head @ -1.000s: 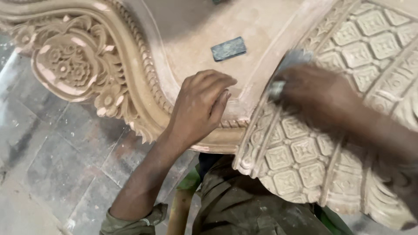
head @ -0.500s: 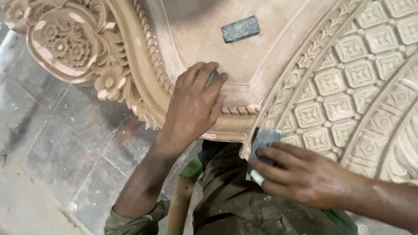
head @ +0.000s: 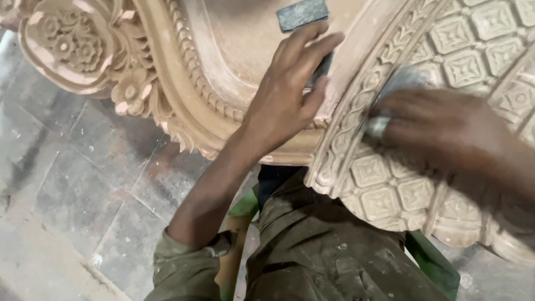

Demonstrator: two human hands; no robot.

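Observation:
A large carved wooden panel [head: 184,89] with floral scrolls, beaded edging and a grid of diamond tiles fills the upper view. My left hand [head: 287,95] lies flat on its smooth inner face, fingers spread, steadying it. My right hand [head: 434,125], blurred by motion, presses a folded grey piece of sandpaper [head: 398,81] against the carved tile band [head: 384,173] at the right. A ring shows on one finger.
A second grey sandpaper piece [head: 302,13] lies on the panel's smooth face above my left hand. Below are my olive trousers [head: 323,245], a green seat edge [head: 432,262] and a dusty stone-tile floor [head: 72,189] at the left.
My right hand has moved with the sandpaper from the lower edge of the tile band back up along the carving. My left hand stays on the panel, now with fingers more spread.

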